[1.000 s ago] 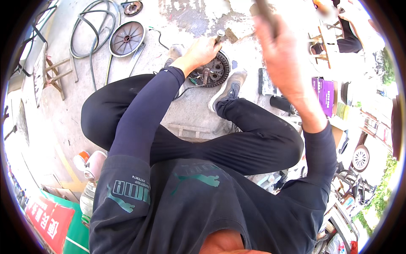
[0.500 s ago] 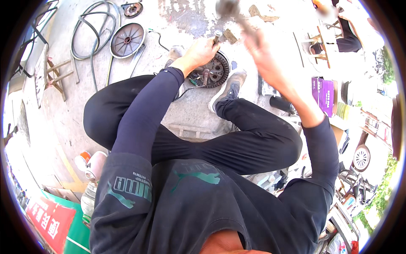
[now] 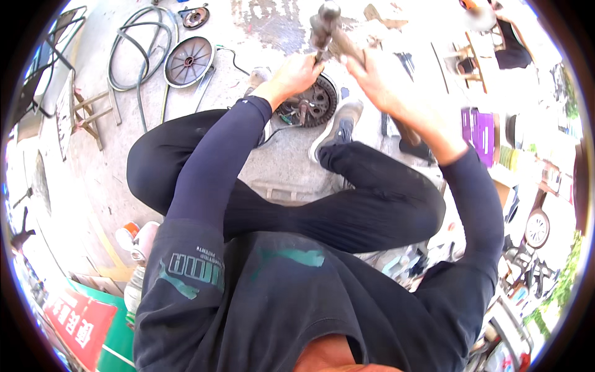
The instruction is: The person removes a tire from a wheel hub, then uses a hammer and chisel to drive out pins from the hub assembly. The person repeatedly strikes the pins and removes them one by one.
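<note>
Between my shoes lies a round motor hub (image 3: 320, 106), its toothed, dark inner parts exposed and a cable running from it. My left hand (image 3: 296, 74) is closed around a short metal rod (image 3: 320, 56), like a punch or chisel, upright over the hub's far edge. The rod's lower end is hidden by my fingers. My right hand (image 3: 387, 84) grips the wooden handle of a hammer (image 3: 324, 26) with a rounded end. The hammer head is at the top of the rod; whether they touch I cannot tell.
To the left lie a spoked round cover (image 3: 189, 62), a coiled hose (image 3: 141, 53) and a small wooden stool (image 3: 90, 111). A purple box (image 3: 478, 136) stands at the right. Further right are a wheel (image 3: 537, 228) and a person's dark-clothed leg (image 3: 511, 46).
The hammer has swung down and left from its raised position to the rod's top, and my right hand has come with it. My left hand keeps its hold on the rod.
</note>
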`<move>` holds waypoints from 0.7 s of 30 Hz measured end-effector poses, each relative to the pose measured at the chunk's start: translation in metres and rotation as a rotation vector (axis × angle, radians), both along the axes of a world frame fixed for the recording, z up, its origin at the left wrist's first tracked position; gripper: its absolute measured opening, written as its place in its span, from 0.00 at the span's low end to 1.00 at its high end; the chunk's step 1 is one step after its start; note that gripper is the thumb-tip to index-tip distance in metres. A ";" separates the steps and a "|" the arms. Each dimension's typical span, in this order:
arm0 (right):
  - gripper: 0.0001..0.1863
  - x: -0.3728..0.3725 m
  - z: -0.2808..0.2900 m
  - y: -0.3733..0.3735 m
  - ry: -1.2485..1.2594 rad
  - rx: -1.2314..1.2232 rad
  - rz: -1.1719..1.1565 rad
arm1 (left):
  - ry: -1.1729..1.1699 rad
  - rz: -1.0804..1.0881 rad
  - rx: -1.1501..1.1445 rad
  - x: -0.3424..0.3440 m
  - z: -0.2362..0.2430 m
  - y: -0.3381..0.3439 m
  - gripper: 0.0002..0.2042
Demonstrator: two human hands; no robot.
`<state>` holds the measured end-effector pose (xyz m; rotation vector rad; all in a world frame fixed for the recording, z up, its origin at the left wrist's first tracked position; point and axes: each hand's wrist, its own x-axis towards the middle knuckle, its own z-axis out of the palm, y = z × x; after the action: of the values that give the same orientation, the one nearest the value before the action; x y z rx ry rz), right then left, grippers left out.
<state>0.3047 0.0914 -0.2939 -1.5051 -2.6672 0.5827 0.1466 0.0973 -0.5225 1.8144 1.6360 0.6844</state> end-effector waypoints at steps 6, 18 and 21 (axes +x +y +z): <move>0.26 0.009 0.033 0.019 0.259 0.355 0.102 | -0.004 -0.022 0.008 0.002 0.001 0.001 0.20; 0.21 0.037 0.000 0.029 0.301 0.307 0.130 | 0.011 -0.035 0.134 -0.002 -0.009 0.006 0.21; 0.15 0.034 0.005 0.028 0.195 0.510 0.186 | -0.023 -0.042 0.054 -0.002 -0.010 0.005 0.19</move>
<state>0.3388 0.1191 -0.2888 -1.0168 -2.5471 0.0324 0.1445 0.1023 -0.5322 1.8665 1.5744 0.7355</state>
